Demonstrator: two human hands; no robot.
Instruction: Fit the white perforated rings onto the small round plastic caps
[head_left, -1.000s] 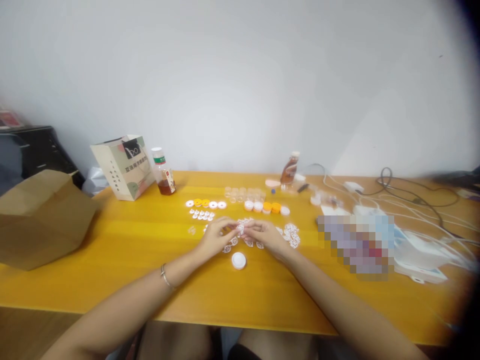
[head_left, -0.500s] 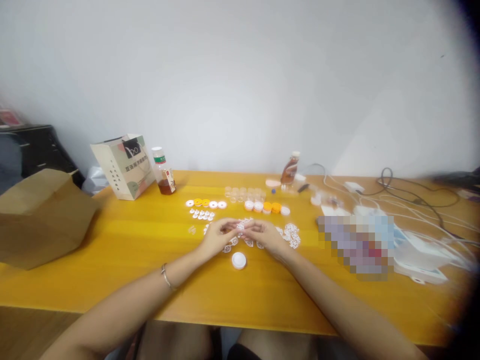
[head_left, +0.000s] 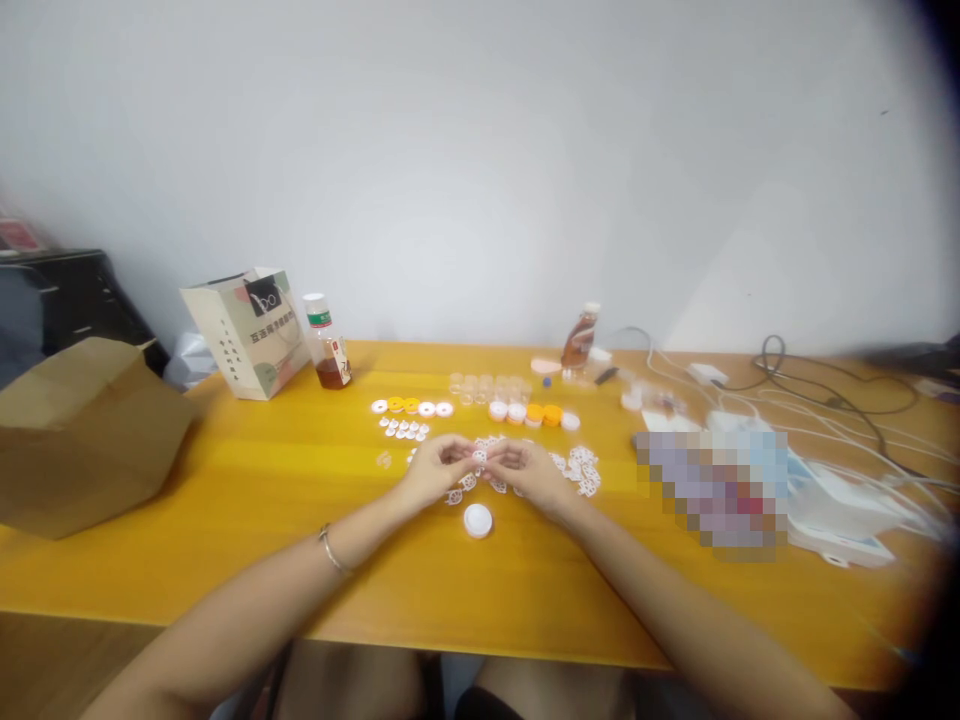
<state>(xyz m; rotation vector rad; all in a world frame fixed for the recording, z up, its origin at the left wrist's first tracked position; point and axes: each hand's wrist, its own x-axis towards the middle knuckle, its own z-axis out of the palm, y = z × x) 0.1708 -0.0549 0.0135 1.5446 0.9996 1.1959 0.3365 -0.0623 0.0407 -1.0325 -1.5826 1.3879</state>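
My left hand point(head_left: 437, 470) and my right hand point(head_left: 527, 474) meet over the middle of the table. Their fingertips pinch a small white openwork plastic piece point(head_left: 479, 457) from both sides. Similar white openwork pieces lie under and around the hands, with a pile point(head_left: 583, 470) to the right, partly overlapping. In front of the hands sits a round white lid point(head_left: 478, 521). Beyond my left hand are two rows of small white parts point(head_left: 405, 431) and a row of white and yellow rings point(head_left: 412, 406). White and orange caps point(head_left: 534, 414) line up past my right hand.
Clear small cups point(head_left: 489, 389) stand behind the caps. A labelled bottle point(head_left: 331, 345), a paper gift bag point(head_left: 259, 335) and a brown paper bag point(head_left: 90, 440) are at left. A second bottle point(head_left: 579, 340) stands at the back. Cables point(head_left: 840, 390) and white boxes point(head_left: 840, 510) cover the right side.
Both hands stay together over the same spot, with only slight finger movement. The white piece between the fingertips has turned a little. Everything else lies as before.
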